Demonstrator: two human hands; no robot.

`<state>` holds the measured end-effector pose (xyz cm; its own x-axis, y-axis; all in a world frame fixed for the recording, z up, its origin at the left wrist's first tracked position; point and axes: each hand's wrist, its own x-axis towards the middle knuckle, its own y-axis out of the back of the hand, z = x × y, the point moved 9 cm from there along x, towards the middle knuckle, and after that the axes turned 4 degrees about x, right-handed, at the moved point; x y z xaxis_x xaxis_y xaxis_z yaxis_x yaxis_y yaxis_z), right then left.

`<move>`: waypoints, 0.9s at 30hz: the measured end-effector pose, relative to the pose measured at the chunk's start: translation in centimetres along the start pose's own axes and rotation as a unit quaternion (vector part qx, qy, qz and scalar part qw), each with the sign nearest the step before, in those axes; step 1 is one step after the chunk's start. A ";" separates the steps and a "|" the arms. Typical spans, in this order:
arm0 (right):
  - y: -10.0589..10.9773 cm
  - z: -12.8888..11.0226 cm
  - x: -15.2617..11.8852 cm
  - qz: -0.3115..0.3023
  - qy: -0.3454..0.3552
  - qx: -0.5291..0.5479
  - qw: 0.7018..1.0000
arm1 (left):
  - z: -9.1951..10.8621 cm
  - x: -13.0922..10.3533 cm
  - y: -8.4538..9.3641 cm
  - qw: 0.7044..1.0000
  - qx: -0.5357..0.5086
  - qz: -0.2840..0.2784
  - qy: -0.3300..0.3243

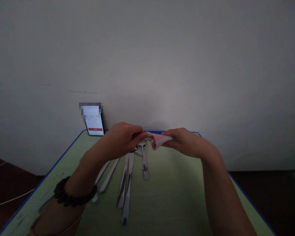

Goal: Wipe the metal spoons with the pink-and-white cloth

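A pink and white cloth [158, 140] is held above the far part of the table, between my two hands. My right hand [184, 141] is closed on the cloth from the right. On the left, my left hand [126, 137] has its thumb and fingers pinched at the cloth's left end, around something small and partly hidden. Below the hands lie spoons [146, 173] with their handles toward me. Several metal knives [127, 196] rest to the left of them, and further handles [109, 177] are partly covered by my left forearm.
A phone [95, 124] with a lit screen leans against the wall [186, 65] at the table's back left corner. The green table [167, 196] has a blue edge. White cables [12, 199] run at the far left, beyond the table.
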<state>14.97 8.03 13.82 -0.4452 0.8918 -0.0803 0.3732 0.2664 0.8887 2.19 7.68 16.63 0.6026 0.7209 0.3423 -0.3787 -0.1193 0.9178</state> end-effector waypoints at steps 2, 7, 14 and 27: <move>-0.1 0.0 0.0 -0.003 -0.001 -0.001 1.000 | 0.0 0.0 0.0 1.000 -0.002 0.001 -0.001; -0.1 0.0 0.1 -0.005 0.002 0.002 1.000 | -0.1 0.0 -0.1 1.000 -0.010 -0.003 0.004; -0.1 0.0 0.1 -0.004 0.000 0.008 1.000 | -0.2 0.0 -0.2 1.000 -0.009 -0.009 0.007; -0.2 -0.2 0.1 -0.005 -0.002 -0.003 1.000 | -0.2 0.0 -0.1 1.000 -0.007 -0.010 0.008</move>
<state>14.73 8.02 13.74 -0.4461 0.8904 -0.0909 0.3645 0.2735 0.8901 2.11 7.79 16.45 0.5981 0.7344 0.3208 -0.3761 -0.0962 0.9216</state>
